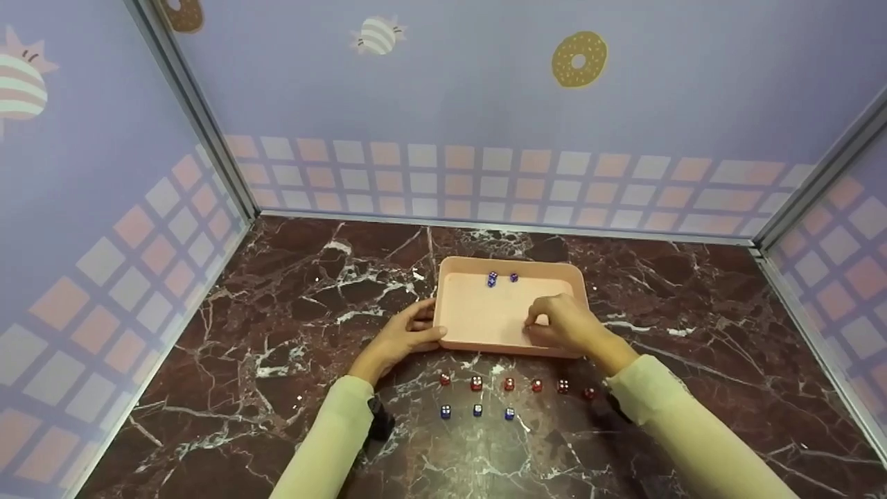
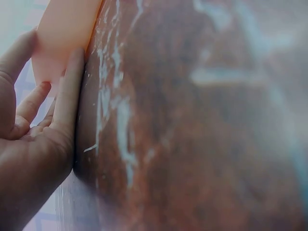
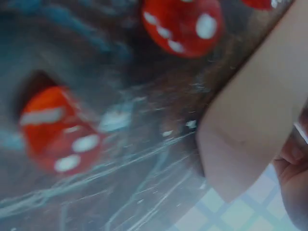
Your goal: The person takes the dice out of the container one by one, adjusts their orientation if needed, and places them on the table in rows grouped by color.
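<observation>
A shallow peach tray (image 1: pixel 478 312) sits on the table with blue dice (image 1: pixel 513 277) along its back wall. My left hand (image 1: pixel 400 338) touches its left side, thumb at the near corner. In the left wrist view, nearly straight fingers (image 2: pixel 71 91) lie against the tray's outer wall (image 2: pixel 67 29). Inside the tray's right part is my right hand (image 1: pixel 563 322), fingers bent toward the thumb low over the floor; I cannot tell whether a die is between the fingertips. Several red dice (image 1: pixel 509 383) form a row in front of the tray, with three blue dice (image 1: pixel 477 410) nearer me.
Dark red marbled table (image 1: pixel 319 277) spreads around the tray. Patterned panels (image 1: pixel 429 90) stand behind it and at both sides. The right forearm passes close to the rightmost red die (image 1: pixel 589 394). Red dice (image 3: pixel 62 130) show large and blurred in the right wrist view.
</observation>
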The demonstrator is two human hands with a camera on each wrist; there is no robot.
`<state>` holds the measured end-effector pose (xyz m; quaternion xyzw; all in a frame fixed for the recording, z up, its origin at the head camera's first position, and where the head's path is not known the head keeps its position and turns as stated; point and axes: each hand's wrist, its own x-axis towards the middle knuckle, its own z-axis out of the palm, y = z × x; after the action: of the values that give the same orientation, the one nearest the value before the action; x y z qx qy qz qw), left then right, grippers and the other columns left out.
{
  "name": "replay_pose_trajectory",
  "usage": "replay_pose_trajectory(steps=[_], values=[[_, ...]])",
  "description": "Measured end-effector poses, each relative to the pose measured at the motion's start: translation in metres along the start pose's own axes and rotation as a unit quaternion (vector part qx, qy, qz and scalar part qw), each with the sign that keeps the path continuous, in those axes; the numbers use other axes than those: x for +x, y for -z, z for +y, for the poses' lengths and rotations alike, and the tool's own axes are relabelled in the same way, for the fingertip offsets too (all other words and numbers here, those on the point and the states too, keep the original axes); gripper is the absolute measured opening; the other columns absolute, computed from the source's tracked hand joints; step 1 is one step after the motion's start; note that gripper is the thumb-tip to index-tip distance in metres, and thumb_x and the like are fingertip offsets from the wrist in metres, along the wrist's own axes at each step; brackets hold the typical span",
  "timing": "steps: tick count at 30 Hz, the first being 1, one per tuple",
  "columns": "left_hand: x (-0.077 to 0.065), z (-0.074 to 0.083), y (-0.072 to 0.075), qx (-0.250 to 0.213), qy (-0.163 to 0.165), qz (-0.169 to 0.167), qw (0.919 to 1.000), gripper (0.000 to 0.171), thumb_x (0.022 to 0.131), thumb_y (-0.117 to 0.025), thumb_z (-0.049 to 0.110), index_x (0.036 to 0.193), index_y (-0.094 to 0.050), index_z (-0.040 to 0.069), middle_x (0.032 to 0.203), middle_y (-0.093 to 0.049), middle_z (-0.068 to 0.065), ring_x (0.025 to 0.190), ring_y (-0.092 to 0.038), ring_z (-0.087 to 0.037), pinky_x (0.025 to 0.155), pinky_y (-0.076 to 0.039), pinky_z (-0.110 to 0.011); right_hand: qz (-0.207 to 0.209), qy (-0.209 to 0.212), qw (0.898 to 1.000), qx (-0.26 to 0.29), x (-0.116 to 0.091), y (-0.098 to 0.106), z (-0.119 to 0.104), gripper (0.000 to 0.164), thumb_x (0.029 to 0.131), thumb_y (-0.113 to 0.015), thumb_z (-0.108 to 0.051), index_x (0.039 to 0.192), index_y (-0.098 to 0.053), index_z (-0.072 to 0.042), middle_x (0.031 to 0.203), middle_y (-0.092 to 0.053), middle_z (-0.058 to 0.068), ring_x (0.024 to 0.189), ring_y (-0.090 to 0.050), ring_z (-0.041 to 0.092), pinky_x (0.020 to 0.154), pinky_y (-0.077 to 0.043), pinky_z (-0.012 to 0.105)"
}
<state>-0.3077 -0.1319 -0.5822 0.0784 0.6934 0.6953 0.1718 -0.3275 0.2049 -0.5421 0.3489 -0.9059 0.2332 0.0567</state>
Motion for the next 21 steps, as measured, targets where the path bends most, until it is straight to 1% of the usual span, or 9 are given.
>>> replay_pose_trajectory(steps=[2, 5, 7, 10, 13, 14, 18, 20, 21], values=[[0.0, 0.001, 0.001, 0.003, 0.003, -0.002, 1.0, 0.075, 0.099, -0.075, 0.008, 0.163, -0.037, 0.001, 0.148, -0.049, -0.029, 0.125, -0.06, -0.032, 0.105, -0.061, -0.047, 0.019, -0.006, 1.0, 0.008, -0.003, 0.002, -0.001, 0.005, 0.084, -0.082, -0.001, 0.085, -0.08, -0.005, 0.087, -0.078, 0.005, 0.08, -0.072, 0.028, 0.073, -0.062, 0.043], [0.002, 0.0, 0.0, 0.002, 0.004, -0.005, 1.0, 0.075, 0.099, -0.075, 0.008, 0.163, -0.037, 0.001, 0.149, -0.049, -0.029, 0.126, -0.06, -0.033, 0.105, -0.061, -0.047, 0.037, -0.009, 0.999, 0.013, -0.014, 0.007, -0.003, 0.005, 0.085, -0.083, -0.003, 0.087, -0.081, -0.007, 0.088, -0.078, 0.004, 0.07, -0.067, 0.021, 0.063, -0.058, 0.034], [0.001, 0.0, 0.001, 0.001, 0.003, -0.003, 1.0, 0.074, 0.099, -0.075, 0.008, 0.163, -0.037, 0.001, 0.149, -0.049, -0.029, 0.126, -0.06, -0.034, 0.105, -0.061, -0.047, 0.04, -0.006, 0.999, 0.013, -0.02, 0.009, -0.006, 0.007, 0.086, -0.082, -0.004, 0.087, -0.08, -0.01, 0.088, -0.077, 0.001, 0.063, -0.06, 0.013, 0.056, -0.052, 0.028], [-0.001, 0.002, 0.002, 0.001, 0.001, -0.005, 1.0, 0.074, 0.1, -0.074, 0.009, 0.163, -0.037, 0.001, 0.15, -0.048, -0.029, 0.127, -0.059, -0.034, 0.105, -0.061, -0.047, 0.041, 0.006, 0.999, 0.013, -0.028, 0.012, -0.013, 0.01, 0.087, -0.082, -0.004, 0.088, -0.079, -0.014, 0.088, -0.076, -0.004, 0.062, -0.055, 0.006, 0.055, -0.048, 0.024], [-0.002, 0.003, 0.002, -0.001, 0.0, -0.006, 1.0, 0.074, 0.1, -0.074, 0.009, 0.163, -0.036, 0.001, 0.15, -0.048, -0.03, 0.127, -0.059, -0.033, 0.105, -0.061, -0.046, 0.041, 0.017, 0.999, 0.009, -0.038, 0.014, -0.02, 0.013, 0.086, -0.081, -0.002, 0.089, -0.078, -0.015, 0.089, -0.076, -0.006, 0.064, -0.056, 0.007, 0.057, -0.05, 0.026], [-0.002, 0.003, 0.002, -0.001, -0.001, -0.007, 1.0, 0.074, 0.1, -0.074, 0.009, 0.163, -0.036, 0.001, 0.15, -0.048, -0.03, 0.126, -0.059, -0.033, 0.105, -0.061, -0.046, 0.042, 0.022, 0.999, 0.008, -0.041, 0.014, -0.023, 0.014, 0.086, -0.081, -0.001, 0.089, -0.078, -0.015, 0.09, -0.076, -0.006, 0.067, -0.06, 0.008, 0.06, -0.054, 0.028], [-0.002, 0.003, 0.001, -0.001, -0.001, -0.007, 1.0, 0.074, 0.1, -0.074, 0.008, 0.163, -0.036, 0.001, 0.149, -0.048, -0.029, 0.126, -0.06, -0.033, 0.104, -0.061, -0.046, 0.047, 0.046, 0.998, 0.005, -0.058, 0.013, -0.031, 0.018, 0.081, -0.082, 0.002, 0.089, -0.078, -0.015, 0.09, -0.075, -0.007, 0.075, -0.067, 0.01, 0.067, -0.062, 0.034], [-0.002, 0.003, 0.0, -0.002, 0.0, -0.008, 1.0, 0.075, 0.1, -0.074, 0.007, 0.164, -0.036, 0.001, 0.15, -0.048, -0.029, 0.127, -0.059, -0.034, 0.105, -0.061, -0.047, 0.048, 0.059, 0.997, 0.006, -0.066, 0.011, -0.036, 0.02, 0.08, -0.082, 0.002, 0.089, -0.077, -0.015, 0.089, -0.074, -0.008, 0.077, -0.068, 0.009, 0.069, -0.064, 0.035], [-0.002, 0.003, 0.0, -0.004, 0.001, -0.008, 1.0, 0.075, 0.1, -0.074, 0.007, 0.164, -0.035, 0.001, 0.15, -0.048, -0.029, 0.127, -0.059, -0.034, 0.105, -0.061, -0.047, 0.046, 0.066, 0.997, 0.007, -0.07, 0.01, -0.038, 0.02, 0.079, -0.083, 0.001, 0.089, -0.077, -0.015, 0.089, -0.074, -0.008, 0.076, -0.067, 0.009, 0.068, -0.063, 0.034]])
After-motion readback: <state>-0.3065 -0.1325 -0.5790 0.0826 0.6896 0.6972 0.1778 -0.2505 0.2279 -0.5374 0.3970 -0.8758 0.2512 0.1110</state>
